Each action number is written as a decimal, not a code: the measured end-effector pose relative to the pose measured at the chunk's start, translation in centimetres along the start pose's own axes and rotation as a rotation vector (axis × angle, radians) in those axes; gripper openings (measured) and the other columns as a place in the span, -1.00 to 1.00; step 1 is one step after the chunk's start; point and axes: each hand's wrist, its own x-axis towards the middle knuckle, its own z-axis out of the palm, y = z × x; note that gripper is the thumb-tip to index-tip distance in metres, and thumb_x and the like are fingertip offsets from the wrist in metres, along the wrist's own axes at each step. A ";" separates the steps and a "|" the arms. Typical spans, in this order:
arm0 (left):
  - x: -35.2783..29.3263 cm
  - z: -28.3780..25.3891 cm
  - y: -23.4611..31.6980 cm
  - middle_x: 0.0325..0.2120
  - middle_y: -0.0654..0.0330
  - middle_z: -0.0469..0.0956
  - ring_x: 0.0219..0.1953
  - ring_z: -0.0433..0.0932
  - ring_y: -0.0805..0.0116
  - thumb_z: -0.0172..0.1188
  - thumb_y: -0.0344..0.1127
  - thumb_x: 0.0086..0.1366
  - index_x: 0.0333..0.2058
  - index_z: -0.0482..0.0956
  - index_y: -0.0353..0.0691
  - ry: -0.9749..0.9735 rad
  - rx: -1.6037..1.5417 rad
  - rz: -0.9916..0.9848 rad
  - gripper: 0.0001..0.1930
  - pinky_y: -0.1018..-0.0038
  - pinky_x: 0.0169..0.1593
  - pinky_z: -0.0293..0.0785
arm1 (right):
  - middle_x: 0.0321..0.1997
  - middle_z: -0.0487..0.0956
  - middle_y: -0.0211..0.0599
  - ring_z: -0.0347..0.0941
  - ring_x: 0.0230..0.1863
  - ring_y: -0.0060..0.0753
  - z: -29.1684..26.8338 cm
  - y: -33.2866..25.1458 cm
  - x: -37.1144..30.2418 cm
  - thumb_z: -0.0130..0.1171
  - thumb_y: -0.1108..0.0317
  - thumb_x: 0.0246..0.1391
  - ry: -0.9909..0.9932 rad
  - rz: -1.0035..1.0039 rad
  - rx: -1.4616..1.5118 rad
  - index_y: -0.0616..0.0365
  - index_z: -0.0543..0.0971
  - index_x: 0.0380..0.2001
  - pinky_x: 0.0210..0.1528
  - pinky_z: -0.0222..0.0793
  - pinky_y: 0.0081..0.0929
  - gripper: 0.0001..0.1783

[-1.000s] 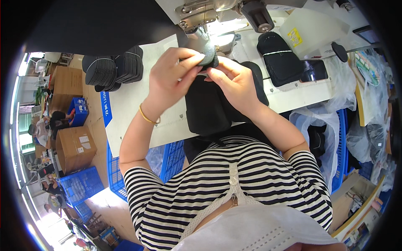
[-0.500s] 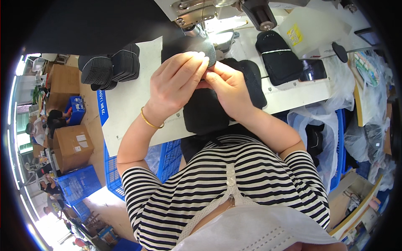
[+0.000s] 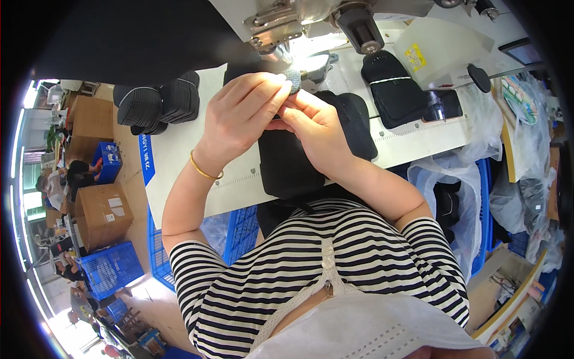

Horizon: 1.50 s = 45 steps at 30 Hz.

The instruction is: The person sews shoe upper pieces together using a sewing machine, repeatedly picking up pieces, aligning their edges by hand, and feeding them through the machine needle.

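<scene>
Both hands meet just below the head of a sewing machine point(image 3: 278, 33), pinching a dark fabric piece with a grey textured edge point(image 3: 293, 80). My left hand point(image 3: 244, 113), with a gold bangle at its wrist, has its fingers bunched over the piece's left side. Thumb and forefinger of my right hand point(image 3: 315, 127) grip it from below and the right. My fingers hide most of the piece. Under my wrists lies a black padded fabric piece point(image 3: 290, 164), and further black pieces point(image 3: 357, 122) lie to its right on the white worktable point(image 3: 230, 191).
Stacks of black pads point(image 3: 137, 105) stand at the table's left. To the right lie a banded black bundle point(image 3: 391, 90) and a phone point(image 3: 442, 105). Blue crates point(image 3: 242, 230) and a plastic-lined bin point(image 3: 472, 197) sit below. Cardboard boxes point(image 3: 104, 215) occupy the floor at left.
My hands have shifted slightly left in the picture, still pinching the fabric piece. The machine head appears a little lower and the view has moved slightly.
</scene>
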 end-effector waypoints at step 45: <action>0.9 1.4 -0.1 -0.35 0.18 0.61 -0.30 0.61 0.26 0.26 -0.42 -0.04 -0.30 0.62 -0.32 0.057 0.159 -0.117 -0.74 0.40 -0.21 0.56 | 0.21 0.50 -0.21 0.49 0.09 -0.52 -0.2 0.2 1.1 -0.05 0.59 0.23 0.039 0.051 0.043 0.31 0.35 0.27 0.08 0.49 -0.47 -0.48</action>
